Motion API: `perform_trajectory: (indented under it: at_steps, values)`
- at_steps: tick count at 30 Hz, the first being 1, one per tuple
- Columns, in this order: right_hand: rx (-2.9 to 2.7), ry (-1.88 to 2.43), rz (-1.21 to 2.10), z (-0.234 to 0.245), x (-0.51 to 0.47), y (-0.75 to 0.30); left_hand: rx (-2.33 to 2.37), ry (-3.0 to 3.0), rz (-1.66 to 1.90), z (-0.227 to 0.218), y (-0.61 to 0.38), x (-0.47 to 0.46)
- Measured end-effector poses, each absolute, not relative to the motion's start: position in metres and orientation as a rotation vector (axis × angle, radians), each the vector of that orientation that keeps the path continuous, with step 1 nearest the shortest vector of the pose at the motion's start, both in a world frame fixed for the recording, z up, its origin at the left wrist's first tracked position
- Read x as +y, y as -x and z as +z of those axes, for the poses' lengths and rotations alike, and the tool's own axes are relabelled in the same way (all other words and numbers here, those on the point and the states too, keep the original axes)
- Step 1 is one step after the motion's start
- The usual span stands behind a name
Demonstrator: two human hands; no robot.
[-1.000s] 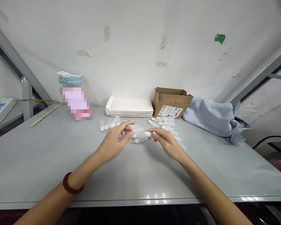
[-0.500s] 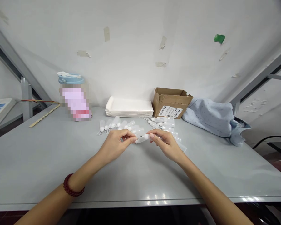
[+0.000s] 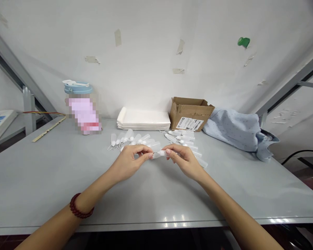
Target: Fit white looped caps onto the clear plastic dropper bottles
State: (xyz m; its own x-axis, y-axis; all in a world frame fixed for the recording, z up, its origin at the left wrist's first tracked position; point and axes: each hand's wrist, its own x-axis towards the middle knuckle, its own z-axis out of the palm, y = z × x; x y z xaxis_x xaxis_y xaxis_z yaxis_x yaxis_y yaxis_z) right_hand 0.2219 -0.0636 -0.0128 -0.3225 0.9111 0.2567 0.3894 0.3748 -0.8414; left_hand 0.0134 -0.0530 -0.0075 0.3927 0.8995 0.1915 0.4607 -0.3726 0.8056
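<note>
My right hand (image 3: 185, 159) pinches a small translucent plastic bottle with a white neck (image 3: 162, 152), held just above the table. From that neck a thin dark needle tip (image 3: 155, 152) points left. The thumb and forefinger of my left hand (image 3: 129, 161) are closed at the needle's end; whatever they hold is too small to make out. Behind my left hand lie several similar bottles with white caps and loops (image 3: 129, 134). More translucent bottles (image 3: 188, 138) lie in a row behind and beside my right hand, which partly hides them.
On the grey table (image 3: 146, 205), a stack of white folded sheets (image 3: 143, 121) lies along the wall beside an open cardboard box (image 3: 190, 113). Light blue cloth (image 3: 232, 130) is bunched at the right. A blue-lidded cup (image 3: 79, 88) and a thin strip (image 3: 49, 129) are at the left.
Both hands stay nearly in place. The dark needle tip shows more clearly between my fingers now, and my left fingertips have shifted very slightly.
</note>
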Motion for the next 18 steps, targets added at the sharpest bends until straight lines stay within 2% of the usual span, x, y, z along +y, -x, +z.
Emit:
perform_trajectory:
  at_steps: [18]
  values:
    - [-1.864,1.122,0.917,-0.0138,-0.0618,-0.2217,1.136,-1.984,0.845,-0.0077,-0.0142,-0.0527]
